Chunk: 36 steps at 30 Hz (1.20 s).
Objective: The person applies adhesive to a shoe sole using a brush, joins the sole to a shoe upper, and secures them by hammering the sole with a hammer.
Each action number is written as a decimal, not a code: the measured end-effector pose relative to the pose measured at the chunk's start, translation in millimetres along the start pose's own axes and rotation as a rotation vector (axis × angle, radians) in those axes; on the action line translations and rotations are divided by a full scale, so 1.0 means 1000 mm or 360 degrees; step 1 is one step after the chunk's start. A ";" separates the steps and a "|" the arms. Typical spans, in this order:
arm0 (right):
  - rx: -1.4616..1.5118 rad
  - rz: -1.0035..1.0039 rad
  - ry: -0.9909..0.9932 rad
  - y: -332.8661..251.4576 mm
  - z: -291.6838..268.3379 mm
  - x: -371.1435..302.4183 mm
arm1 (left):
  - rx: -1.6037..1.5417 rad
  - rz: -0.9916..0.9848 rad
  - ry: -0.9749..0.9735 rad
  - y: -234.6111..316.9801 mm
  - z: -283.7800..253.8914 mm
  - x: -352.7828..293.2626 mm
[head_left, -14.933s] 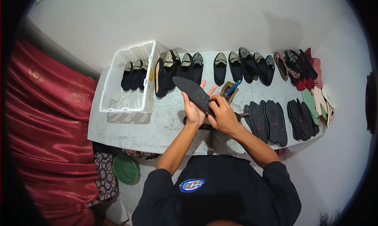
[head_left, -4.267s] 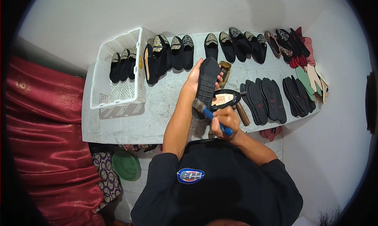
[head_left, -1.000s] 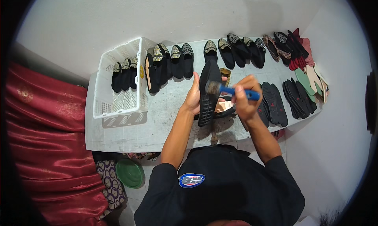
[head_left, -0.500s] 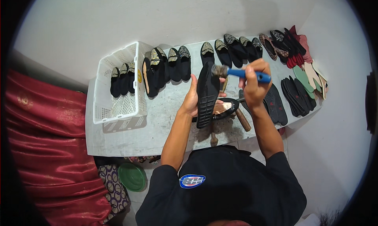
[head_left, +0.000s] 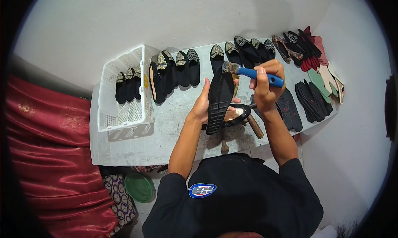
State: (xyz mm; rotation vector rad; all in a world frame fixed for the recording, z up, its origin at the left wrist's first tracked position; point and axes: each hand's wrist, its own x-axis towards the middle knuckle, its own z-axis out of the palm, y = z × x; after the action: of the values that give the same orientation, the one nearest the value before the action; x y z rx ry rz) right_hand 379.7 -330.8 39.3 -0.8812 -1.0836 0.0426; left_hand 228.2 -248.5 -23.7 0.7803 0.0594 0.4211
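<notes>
My left hand (head_left: 202, 105) is closed round a black shoe (head_left: 220, 98), its ridged sole turned up and its toe pointing away from me. In my right hand (head_left: 267, 85) is a blue-handled brush (head_left: 251, 73), gripped by its handle. Its bristles touch, or hang just over, the toe end of the sole; which one I cannot tell. Below the shoe on the table lies another black shoe (head_left: 248, 112) with a pale inside, partly hidden. Beside it rests a wooden-handled hammer (head_left: 255, 127), its head mostly covered.
A white plastic crate (head_left: 122, 126) with several black shoes stands at the left of the table (head_left: 174, 132). More glittery-topped shoes (head_left: 193, 68) line the back. Black soles (head_left: 314, 101) and green insoles (head_left: 319, 84) lie at the right. A green basin (head_left: 139, 187) sits below the table.
The brush has moved slightly up and left toward the toe tip of the sole. My left hand keeps the shoe in nearly the same place.
</notes>
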 end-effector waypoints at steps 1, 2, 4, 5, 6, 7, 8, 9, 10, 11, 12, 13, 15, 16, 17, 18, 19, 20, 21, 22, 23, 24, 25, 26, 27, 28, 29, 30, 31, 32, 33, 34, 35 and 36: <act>-0.0001 -0.0001 0.0002 0.000 0.002 -0.002 | -0.0008 0.0003 -0.0006 0.000 0.000 0.001; -0.0041 -0.0041 -0.0058 -0.001 0.005 -0.006 | -0.0008 0.0002 -0.0009 0.000 -0.003 0.002; -0.0147 -0.0084 -0.0179 0.001 0.002 -0.022 | -0.0104 -0.0069 -0.0053 -0.002 -0.012 0.004; -0.0182 -0.0209 -0.0282 0.005 0.001 -0.031 | -0.0106 -0.0065 -0.0046 -0.003 -0.010 0.004; -0.0215 -0.0334 -0.0386 0.007 0.000 -0.038 | -0.0076 -0.0051 0.0127 -0.004 -0.007 0.004; -0.0219 -0.0092 -0.0462 -0.007 -0.003 -0.044 | -0.0044 -0.0040 0.0298 -0.003 -0.005 0.004; -0.0216 -0.0090 -0.0463 -0.006 -0.003 -0.042 | -0.0045 -0.0038 0.0301 -0.002 -0.006 0.003; -0.0091 0.0025 -0.0388 -0.003 -0.002 -0.039 | -0.0048 -0.0028 0.0211 0.000 -0.008 0.003; 0.0027 0.0136 -0.0306 -0.002 -0.002 -0.033 | -0.0052 -0.0023 0.0113 0.001 -0.008 0.003; 0.0030 0.0060 -0.0227 -0.001 -0.001 -0.024 | -0.0212 -0.0141 0.0029 0.002 -0.011 0.002; 0.0008 0.0109 -0.0125 -0.006 -0.002 -0.018 | -0.0212 -0.0144 0.0026 0.002 -0.010 0.003; -0.0006 0.0072 -0.0108 -0.005 -0.001 -0.012 | -0.0156 -0.0107 -0.0004 0.002 -0.007 0.004; -0.0077 -0.0027 -0.0143 -0.003 0.001 -0.014 | -0.0145 -0.0119 0.0152 0.004 0.000 0.003; -0.0131 -0.0095 -0.0199 -0.001 0.002 -0.022 | -0.0144 -0.0117 0.0149 0.005 0.001 0.004; -0.0296 -0.0234 -0.0332 0.001 -0.002 -0.030 | -0.0213 -0.0094 0.0198 0.005 0.000 0.005; -0.0194 -0.0247 -0.0327 0.003 0.003 -0.041 | -0.0282 -0.0072 0.0246 0.005 -0.001 0.006; -0.0200 -0.0242 -0.0394 0.000 0.002 -0.046 | -0.0328 -0.0133 0.0071 0.006 -0.006 0.002; -0.0206 -0.0238 -0.0461 -0.001 0.001 -0.048 | -0.0328 -0.0129 0.0075 0.003 -0.009 0.002; -0.0183 -0.0191 -0.0440 0.003 -0.003 -0.044 | -0.0259 -0.0088 0.0140 0.000 -0.010 0.004; -0.0171 -0.0143 -0.0411 0.003 -0.007 -0.036 | -0.0192 -0.0058 0.0199 -0.002 -0.009 0.006; -0.0226 -0.0123 -0.0402 0.001 -0.010 -0.029 | -0.0204 -0.0071 0.0209 0.000 -0.005 0.006; -0.0092 -0.0036 -0.0289 -0.001 -0.007 -0.026 | -0.0205 -0.0080 0.0205 -0.001 -0.007 0.006; -0.0093 -0.0033 -0.0229 -0.003 -0.005 -0.021 | -0.0231 -0.0124 0.0190 0.000 -0.009 0.005; -0.0093 -0.0030 -0.0170 -0.002 -0.005 -0.016 | -0.0256 -0.0168 0.0175 0.000 -0.009 0.004; -0.0267 -0.0112 -0.0211 -0.001 -0.006 -0.012 | -0.0223 -0.0155 0.0134 0.000 -0.008 0.005; -0.0269 -0.0114 -0.0208 0.001 -0.005 -0.015 | -0.0221 -0.0157 0.0131 0.003 -0.007 0.007; -0.0291 -0.0283 -0.0300 0.005 -0.003 -0.023 | -0.0313 -0.0156 0.0143 0.004 -0.005 0.009; -0.0311 -0.0453 -0.0393 0.007 -0.002 -0.032 | -0.0405 -0.0154 0.0156 0.005 -0.005 0.010; -0.0263 -0.0345 -0.0408 0.003 -0.002 -0.043 | -0.0511 -0.0154 0.0085 0.006 -0.009 0.009; -0.0291 -0.0315 -0.0434 0.001 -0.002 -0.050 | -0.0508 -0.0145 0.0088 0.003 -0.010 0.008; -0.0200 -0.0265 -0.0439 0.004 -0.005 -0.046 | -0.0405 -0.0128 0.0159 -0.001 -0.010 0.008; -0.0117 -0.0209 -0.0440 0.006 -0.011 -0.039 | -0.0308 -0.0121 0.0229 -0.005 -0.008 0.008; -0.0213 -0.0193 -0.0421 0.005 -0.015 -0.029 | -0.0239 -0.0101 0.0123 -0.008 -0.011 0.009; -0.0127 -0.0083 -0.0313 0.001 -0.013 -0.022 | -0.0238 -0.0107 0.0125 -0.009 -0.013 0.006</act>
State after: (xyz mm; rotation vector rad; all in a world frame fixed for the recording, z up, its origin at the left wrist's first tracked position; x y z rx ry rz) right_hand 378.8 -347.6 19.7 -0.9339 -1.2990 0.0435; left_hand 234.2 -242.7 -38.8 0.6127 0.1259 0.3876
